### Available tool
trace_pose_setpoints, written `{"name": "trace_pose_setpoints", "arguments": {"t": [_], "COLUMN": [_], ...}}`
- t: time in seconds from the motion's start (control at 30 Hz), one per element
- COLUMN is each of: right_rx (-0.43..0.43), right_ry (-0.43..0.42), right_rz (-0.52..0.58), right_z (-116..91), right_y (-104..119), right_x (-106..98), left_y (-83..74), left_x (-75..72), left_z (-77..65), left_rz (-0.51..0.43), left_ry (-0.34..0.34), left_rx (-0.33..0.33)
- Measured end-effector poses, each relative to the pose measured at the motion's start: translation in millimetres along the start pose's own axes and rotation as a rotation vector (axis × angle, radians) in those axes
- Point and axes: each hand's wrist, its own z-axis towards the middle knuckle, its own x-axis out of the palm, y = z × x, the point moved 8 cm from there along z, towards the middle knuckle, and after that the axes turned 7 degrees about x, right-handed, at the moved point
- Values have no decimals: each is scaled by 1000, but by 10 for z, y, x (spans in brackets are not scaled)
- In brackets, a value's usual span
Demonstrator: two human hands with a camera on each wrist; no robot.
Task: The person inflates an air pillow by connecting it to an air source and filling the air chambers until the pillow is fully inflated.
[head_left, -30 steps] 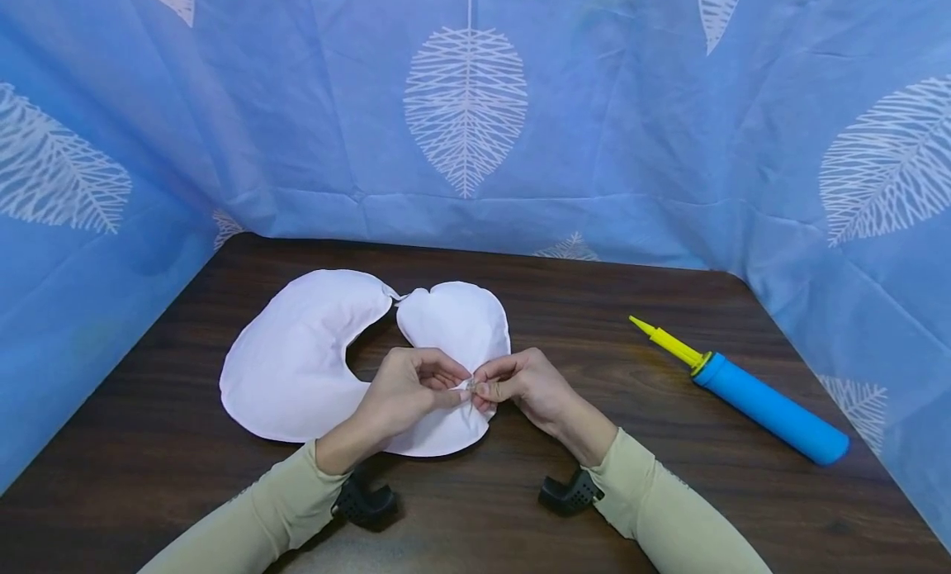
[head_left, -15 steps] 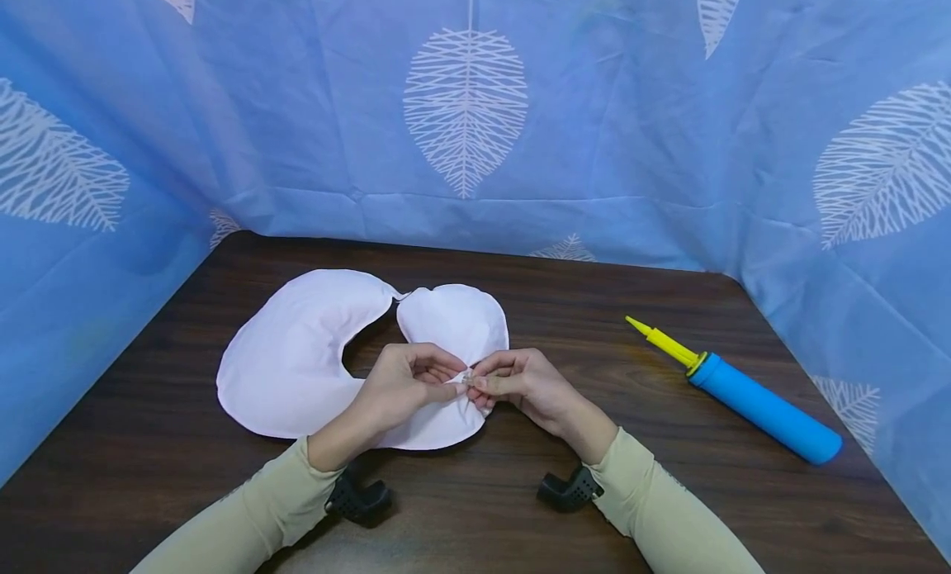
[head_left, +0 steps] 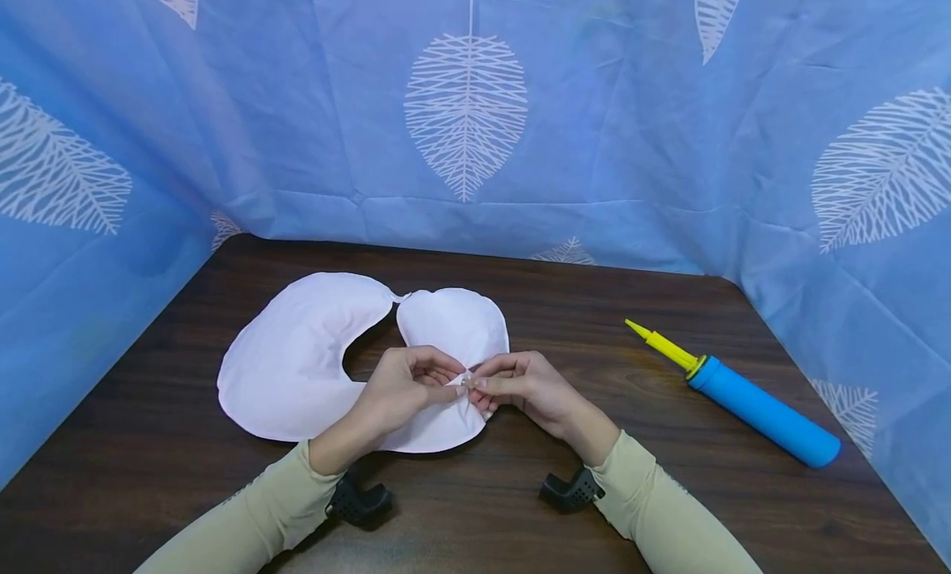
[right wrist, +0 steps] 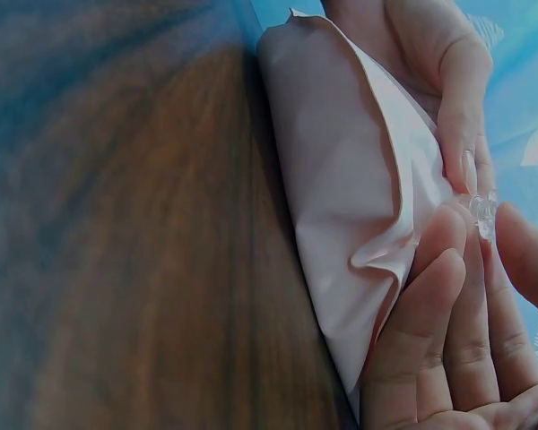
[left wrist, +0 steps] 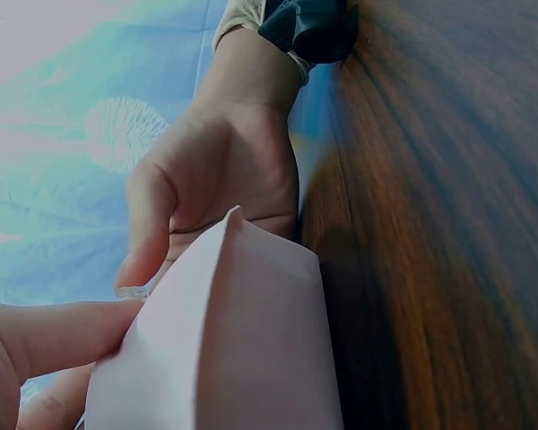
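A white U-shaped inflatable neck pillow [head_left: 278,367] lies puffed up on the table. Its small clear air valve [right wrist: 486,215] sticks up from the right lobe, between my two hands. My left hand [head_left: 397,392] pinches the valve's base from the left, its thumb right at the clear plastic. From the other side, my right hand [head_left: 531,392] holds the valve with thumb and fingertips, while its other fingers [right wrist: 412,331] lie against the pillow fabric. In the left wrist view the pillow's seam [left wrist: 213,296] stands up and covers part of the right hand.
A blue hand pump [head_left: 765,409] with a yellow nozzle [head_left: 669,347] lies on the right side of the dark wooden table [head_left: 579,310]. A blue cloth [head_left: 609,128] with white leaf prints hangs around the back and sides.
Both hands stay at the valve with only tiny finger shifts. The pillow's right lobe has moved very slightly left since the first frame.
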Motion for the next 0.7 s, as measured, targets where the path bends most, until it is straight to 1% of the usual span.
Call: {"name": "trace_pose_setpoints", "arguments": {"t": [0.2, 0.37, 0.47, 0.5, 0.57, 0.63, 0.7], "right_rx": [-6, -14, -28, -35, -40, -38, -25], "right_ry": [-33, -99, -176, -211, -304, -415, -523], "right_rz": [-1, -6, -92, -134, -244, -380, -551], "right_z": [1, -36, -92, -118, -182, -252, -296], "right_y": [1, 20, 93, 133, 231, 360, 517], "right_x": [-41, -160, -256, -297, -397, -509, -625], "left_y": [-5, -50, -104, -135, -232, -353, -458], "left_x": [-11, -30, -101, -138, -217, -286, -365], "left_z": [13, 0, -13, -9, 17, 81, 179], "left_rz": [0, 3, 50, 86, 186, 319, 475], "left_ry": [-8, -7, -29, -41, -62, -64, -60], "left_rx": [2, 45, 61, 63, 73, 92, 103]}}
